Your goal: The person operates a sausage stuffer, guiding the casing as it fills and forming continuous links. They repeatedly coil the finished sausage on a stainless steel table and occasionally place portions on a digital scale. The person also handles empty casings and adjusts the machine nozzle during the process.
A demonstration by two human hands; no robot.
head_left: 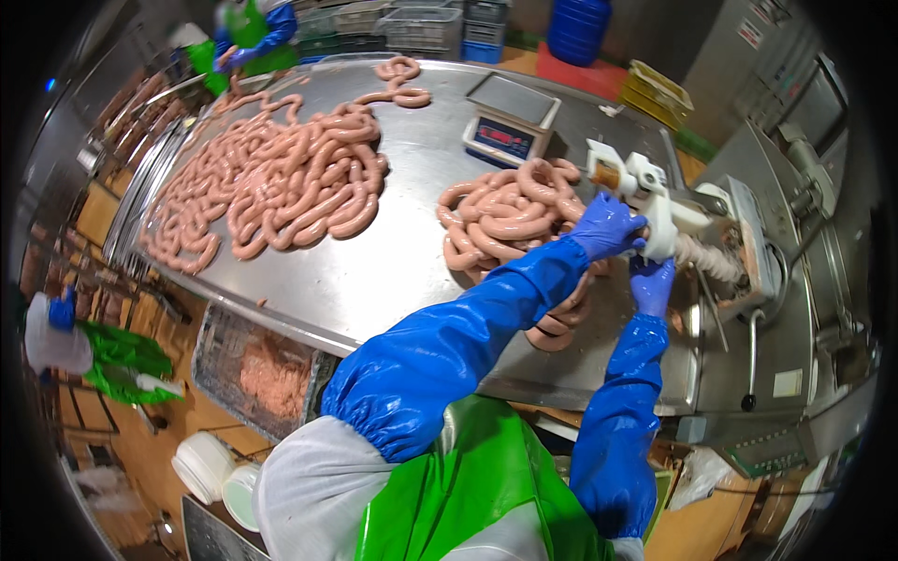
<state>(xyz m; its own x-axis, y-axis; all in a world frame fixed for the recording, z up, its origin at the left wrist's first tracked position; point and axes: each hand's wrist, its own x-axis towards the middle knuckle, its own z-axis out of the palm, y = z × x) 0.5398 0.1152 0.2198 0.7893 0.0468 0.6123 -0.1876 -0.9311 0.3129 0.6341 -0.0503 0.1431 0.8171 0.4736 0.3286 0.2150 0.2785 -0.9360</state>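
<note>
At the right of the steel table, both my purple-gloved hands are at the white plastic fitting [660, 227] of a sausage filling machine. My left hand [606, 227] is closed at its left side, fingers curled; what lies in them is hidden. From below, my right hand [652, 285] reaches up against the fitting with its fingers pressed together, their tips partly covered. Gathered whitish casing [711, 257] sits on the filling tube just right of the fitting. Beside and under my left forearm lies a heap of pink filled sausage [510, 220] in coils.
A larger heap of linked sausages [309, 178] covers the table's left. Behind the nearer heap stands a scale [510, 122]. A long lever [752, 360] hangs from the machine. Below the table's left edge sits a crate of pink meat [271, 374]. A co-worker [253, 37] handles sausage at the far left.
</note>
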